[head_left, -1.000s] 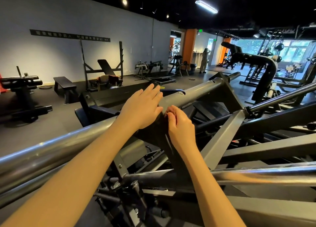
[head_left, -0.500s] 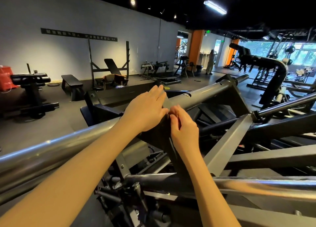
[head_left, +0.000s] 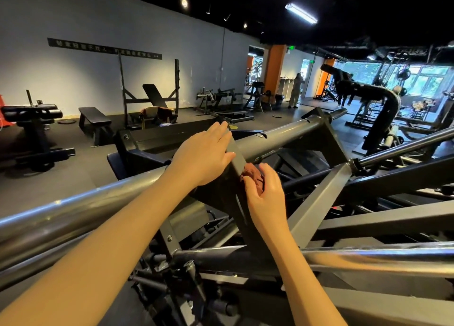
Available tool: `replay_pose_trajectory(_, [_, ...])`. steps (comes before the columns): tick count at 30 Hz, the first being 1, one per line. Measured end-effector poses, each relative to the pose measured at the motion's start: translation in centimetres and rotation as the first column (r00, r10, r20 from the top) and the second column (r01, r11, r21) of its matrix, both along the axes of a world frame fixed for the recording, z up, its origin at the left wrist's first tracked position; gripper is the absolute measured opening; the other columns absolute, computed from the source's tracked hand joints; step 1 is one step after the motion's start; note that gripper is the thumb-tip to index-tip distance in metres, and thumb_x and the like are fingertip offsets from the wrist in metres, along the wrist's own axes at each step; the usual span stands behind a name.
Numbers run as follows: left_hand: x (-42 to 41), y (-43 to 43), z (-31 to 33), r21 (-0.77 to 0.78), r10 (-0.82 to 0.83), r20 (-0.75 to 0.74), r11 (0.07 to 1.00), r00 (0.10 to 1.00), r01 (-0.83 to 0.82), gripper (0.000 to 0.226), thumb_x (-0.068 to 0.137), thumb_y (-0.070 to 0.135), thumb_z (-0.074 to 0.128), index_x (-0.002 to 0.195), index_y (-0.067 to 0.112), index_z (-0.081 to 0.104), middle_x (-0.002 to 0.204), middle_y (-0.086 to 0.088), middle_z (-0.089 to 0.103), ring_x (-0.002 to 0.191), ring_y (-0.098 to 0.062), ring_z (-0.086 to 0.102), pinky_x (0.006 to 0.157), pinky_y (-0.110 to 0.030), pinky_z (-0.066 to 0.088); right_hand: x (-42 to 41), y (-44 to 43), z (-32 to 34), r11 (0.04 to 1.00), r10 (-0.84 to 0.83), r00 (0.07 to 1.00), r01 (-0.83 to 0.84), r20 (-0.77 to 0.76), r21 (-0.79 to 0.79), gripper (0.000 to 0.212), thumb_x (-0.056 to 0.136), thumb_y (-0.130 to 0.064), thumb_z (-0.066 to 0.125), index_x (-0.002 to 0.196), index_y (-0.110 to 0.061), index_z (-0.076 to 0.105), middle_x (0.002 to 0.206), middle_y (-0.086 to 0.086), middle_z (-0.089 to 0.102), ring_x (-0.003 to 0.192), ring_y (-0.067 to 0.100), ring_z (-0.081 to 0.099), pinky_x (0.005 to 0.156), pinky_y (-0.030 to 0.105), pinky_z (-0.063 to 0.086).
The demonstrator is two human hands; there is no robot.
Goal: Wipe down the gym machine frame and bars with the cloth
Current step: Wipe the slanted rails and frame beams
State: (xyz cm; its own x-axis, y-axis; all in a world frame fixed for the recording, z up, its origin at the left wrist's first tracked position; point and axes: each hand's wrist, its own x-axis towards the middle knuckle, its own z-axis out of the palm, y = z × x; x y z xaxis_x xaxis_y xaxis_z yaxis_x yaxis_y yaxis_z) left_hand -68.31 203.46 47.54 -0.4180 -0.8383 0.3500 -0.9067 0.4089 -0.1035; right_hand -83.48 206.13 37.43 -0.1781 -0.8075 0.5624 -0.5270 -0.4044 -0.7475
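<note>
While left hand, fingers straight, braces gusset plate, right hand clamps rust-brown cloth on plate's right face; plate edge runs near-far.

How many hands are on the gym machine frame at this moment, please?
2. The left hand lies flat on the angled frame plate; the right hand, beside it, holds the cloth against the plate's right side. Neither is hidden.
</note>
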Motion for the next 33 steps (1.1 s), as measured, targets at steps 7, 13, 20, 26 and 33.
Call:
replay_pose_trajectory(7, [0.0,0.3,0.0,-0.017,-0.007,-0.006,1.0,1.0,0.007,0.06,0.105,0.039,0.031,0.154,0.011,0.014,0.164,-0.007,0.005,0.15,-0.02,0.008,0.117,-0.036,0.021,-1.7,1.8,0.1,0.973,0.089,0.996,-0.082,-0.023,0.214,0.045,0.096,-0.031,0.057,0.139,-0.028,0.045,0.118,-0.01,0.057,0.105,0.003,0.055,0.077,0.007,0.045])
replay_pose_trajectory(13, [0.1,0.1,0.0,-0.02,-0.011,-0.016,1.0,1.0,0.011,0.062,0.104,0.042,0.031,0.154,0.011,0.013,0.164,-0.007,0.005,0.15,-0.021,0.007,0.118,-0.037,0.022,-2.3,0.5,2.4,0.972,-0.177,0.968,0.144,-0.18,-0.184,0.054,0.089,-0.011,0.065,0.139,-0.012,0.047,0.124,0.0,0.057,0.117,0.008,0.049,0.097,0.008,0.032])
replay_pose_trajectory(20, [0.1,0.1,-0.1,-0.043,-0.021,-0.026,0.999,0.999,0.02,0.061,0.104,0.043,0.032,0.154,0.011,0.017,0.163,-0.007,0.007,0.149,-0.021,0.014,0.115,-0.037,0.027,-1.9,1.7,-0.6,0.996,0.014,0.956,-0.039,-0.294,-0.08,0.052,0.093,-0.033,0.051,0.143,-0.024,0.041,0.139,-0.007,0.05,0.126,0.008,0.046,0.101,0.027,0.041])
replay_pose_trajectory(26, [0.0,0.1,-0.1,-0.056,-0.016,-0.021,0.998,1.0,0.014,0.061,0.103,0.043,0.033,0.153,0.011,0.018,0.163,-0.008,0.008,0.147,-0.022,0.019,0.113,-0.037,0.031,-2.5,2.4,-1.4,0.996,0.008,0.971,-0.028,-0.239,-0.081,0.042,0.097,-0.024,0.053,0.137,-0.028,0.044,0.121,-0.015,0.053,0.105,-0.015,0.047,0.088,-0.003,0.031])
replay_pose_trajectory(33, [0.1,-0.4,-0.3,-0.053,-0.018,-0.04,0.998,0.999,0.016,0.058,0.104,0.041,0.029,0.154,0.012,0.017,0.163,-0.007,0.008,0.149,-0.021,0.013,0.117,-0.037,0.026,0.7,-1.5,2.3,0.98,0.054,0.976,-0.092,-0.211,-0.177,0.034,0.095,-0.016,0.054,0.13,-0.012,0.055,0.123,0.001,0.062,0.115,0.009,0.056,0.099,0.015,0.038])
